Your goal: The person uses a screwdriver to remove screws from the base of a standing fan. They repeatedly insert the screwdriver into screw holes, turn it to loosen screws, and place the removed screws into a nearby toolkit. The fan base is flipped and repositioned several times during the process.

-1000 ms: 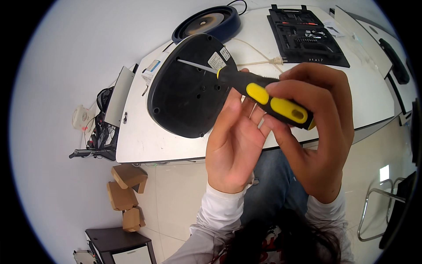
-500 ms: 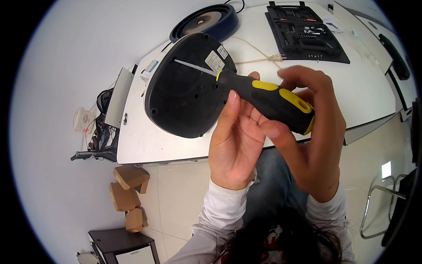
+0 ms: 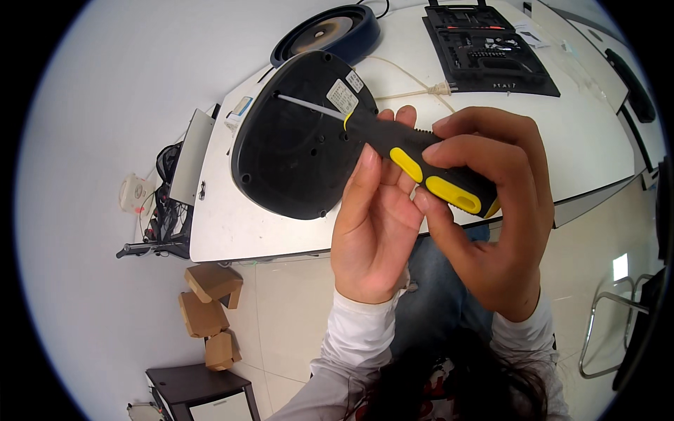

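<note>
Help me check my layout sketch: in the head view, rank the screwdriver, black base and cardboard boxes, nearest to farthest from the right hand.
1. Screwdriver, in the right hand.
2. Black base, to its left.
3. Cardboard boxes, far lower left.

At a white table (image 3: 270, 244), a person's right hand (image 3: 518, 221) holds the rear of a black-and-yellow screwdriver (image 3: 390, 136), the left hand (image 3: 377, 235) cradling its front, tip at a black base (image 3: 291, 168).
</note>
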Action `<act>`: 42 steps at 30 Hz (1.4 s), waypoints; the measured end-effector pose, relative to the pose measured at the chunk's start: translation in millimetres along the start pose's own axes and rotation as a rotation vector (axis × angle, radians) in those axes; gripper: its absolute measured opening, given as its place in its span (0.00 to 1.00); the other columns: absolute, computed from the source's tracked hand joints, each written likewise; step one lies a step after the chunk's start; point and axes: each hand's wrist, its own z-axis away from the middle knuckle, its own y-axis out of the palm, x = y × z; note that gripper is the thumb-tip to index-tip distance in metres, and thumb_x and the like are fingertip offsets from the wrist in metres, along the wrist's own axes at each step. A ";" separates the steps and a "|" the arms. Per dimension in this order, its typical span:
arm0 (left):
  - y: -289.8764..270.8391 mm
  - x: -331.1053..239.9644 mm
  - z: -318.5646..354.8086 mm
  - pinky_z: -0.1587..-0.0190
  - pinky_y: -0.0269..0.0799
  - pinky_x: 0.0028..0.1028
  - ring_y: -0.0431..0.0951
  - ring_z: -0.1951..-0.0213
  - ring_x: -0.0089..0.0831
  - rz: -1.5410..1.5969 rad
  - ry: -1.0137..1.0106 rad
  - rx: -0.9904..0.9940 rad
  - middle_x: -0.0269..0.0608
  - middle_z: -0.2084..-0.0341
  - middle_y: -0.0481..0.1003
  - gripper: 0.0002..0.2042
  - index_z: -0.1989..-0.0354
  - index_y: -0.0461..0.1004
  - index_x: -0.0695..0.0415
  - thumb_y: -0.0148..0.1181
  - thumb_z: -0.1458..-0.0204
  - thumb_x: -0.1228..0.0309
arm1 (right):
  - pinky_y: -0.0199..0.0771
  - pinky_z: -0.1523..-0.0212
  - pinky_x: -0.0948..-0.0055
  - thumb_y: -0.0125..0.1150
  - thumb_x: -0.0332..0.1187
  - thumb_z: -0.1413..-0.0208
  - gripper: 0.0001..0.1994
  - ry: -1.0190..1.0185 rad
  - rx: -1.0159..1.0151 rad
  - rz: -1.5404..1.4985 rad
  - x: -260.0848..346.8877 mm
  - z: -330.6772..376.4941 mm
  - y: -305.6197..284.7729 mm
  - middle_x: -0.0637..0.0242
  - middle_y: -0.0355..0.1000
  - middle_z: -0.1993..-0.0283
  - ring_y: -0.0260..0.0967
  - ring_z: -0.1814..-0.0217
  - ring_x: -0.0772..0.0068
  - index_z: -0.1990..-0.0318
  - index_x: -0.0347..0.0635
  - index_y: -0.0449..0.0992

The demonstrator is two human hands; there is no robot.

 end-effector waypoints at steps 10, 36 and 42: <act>3.0 3.7 -0.8 0.40 0.61 0.36 0.61 0.39 0.36 -0.074 0.025 -0.006 0.46 0.40 0.59 0.20 0.40 0.56 0.60 0.44 0.39 0.67 | 0.69 0.57 0.71 0.61 0.15 0.66 0.21 -0.016 0.011 0.026 -2.6 0.4 -5.7 0.55 0.66 0.55 0.68 0.54 0.62 0.59 0.40 0.69; 14.0 29.5 -2.0 0.47 0.62 0.27 0.65 0.44 0.28 -0.311 -0.050 -0.036 0.46 0.40 0.60 0.23 0.39 0.56 0.61 0.50 0.42 0.68 | 0.70 0.56 0.71 0.61 0.17 0.63 0.20 0.111 -0.179 0.013 -4.6 28.5 -22.6 0.53 0.64 0.54 0.66 0.55 0.61 0.58 0.38 0.68; -9.1 42.8 -14.8 0.50 0.63 0.25 0.67 0.49 0.28 -0.677 0.036 -0.230 0.40 0.46 0.67 0.23 0.42 0.62 0.59 0.53 0.44 0.63 | 0.70 0.54 0.75 0.56 0.15 0.58 0.22 0.346 -0.465 0.093 -23.4 78.4 -78.5 0.56 0.60 0.48 0.64 0.51 0.68 0.53 0.40 0.63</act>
